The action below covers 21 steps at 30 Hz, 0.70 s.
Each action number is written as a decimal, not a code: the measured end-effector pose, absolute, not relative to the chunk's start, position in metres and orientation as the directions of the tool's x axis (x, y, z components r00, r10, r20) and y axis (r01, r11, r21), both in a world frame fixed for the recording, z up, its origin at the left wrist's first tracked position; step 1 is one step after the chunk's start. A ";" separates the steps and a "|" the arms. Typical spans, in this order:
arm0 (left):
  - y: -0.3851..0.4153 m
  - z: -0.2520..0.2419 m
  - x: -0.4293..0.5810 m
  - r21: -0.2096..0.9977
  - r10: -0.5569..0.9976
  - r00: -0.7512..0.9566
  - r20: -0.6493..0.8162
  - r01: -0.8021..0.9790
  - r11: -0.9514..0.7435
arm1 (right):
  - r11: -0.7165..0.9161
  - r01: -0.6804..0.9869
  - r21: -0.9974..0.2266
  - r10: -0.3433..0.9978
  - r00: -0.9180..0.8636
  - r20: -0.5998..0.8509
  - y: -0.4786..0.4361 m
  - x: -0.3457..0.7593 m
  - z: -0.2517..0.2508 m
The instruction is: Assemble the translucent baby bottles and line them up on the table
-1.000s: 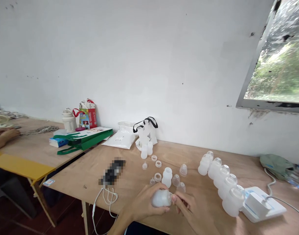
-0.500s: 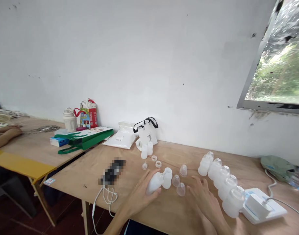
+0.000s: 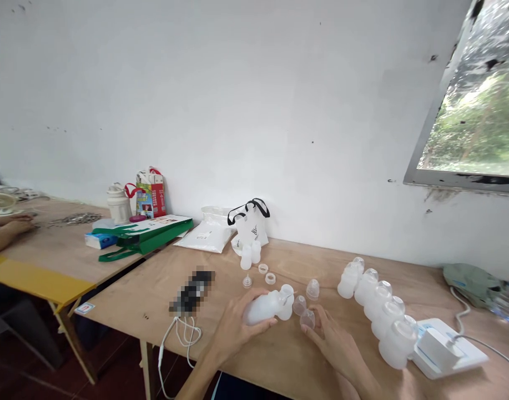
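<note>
My left hand point(image 3: 236, 319) is wrapped around a frosted white baby bottle point(image 3: 258, 309), which lies tilted with its top toward the right. Against that top stands another frosted bottle point(image 3: 286, 305). My right hand point(image 3: 333, 339) has its thumb and fingers around a clear dome cap point(image 3: 307, 318) on the table. Two more clear caps sit close by: one cap point(image 3: 299, 305) just behind it and another cap point(image 3: 313, 289) farther back. Beyond my left hand are a bottle nipple point(image 3: 247, 281), two collar rings point(image 3: 270, 278) and two small bottles point(image 3: 246, 258).
Several capped bottles point(image 3: 383, 300) stand in a row at right, beside a white box with a charger point(image 3: 437, 351). A blurred dark device point(image 3: 192, 291) with a white cable lies left. White bags point(image 3: 208, 236) rest by the wall. Another person's arm point(image 3: 6, 230) is far left.
My right hand has moved left and forward onto the nearest clear cap and closed around it. The bottle in my left hand has tipped further toward the right.
</note>
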State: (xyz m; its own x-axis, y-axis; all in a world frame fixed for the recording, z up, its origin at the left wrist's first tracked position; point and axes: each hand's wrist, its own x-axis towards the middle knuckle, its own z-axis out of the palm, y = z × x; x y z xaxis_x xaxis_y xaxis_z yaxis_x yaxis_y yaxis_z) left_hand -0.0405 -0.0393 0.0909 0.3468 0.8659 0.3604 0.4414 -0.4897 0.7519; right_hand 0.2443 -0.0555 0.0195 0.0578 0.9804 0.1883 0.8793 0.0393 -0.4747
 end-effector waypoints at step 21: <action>-0.034 0.085 -0.044 0.797 0.861 0.437 0.261 0.406 -0.447 | 0.255 0.483 -0.838 0.897 0.206 0.391 -0.065 0.228 0.053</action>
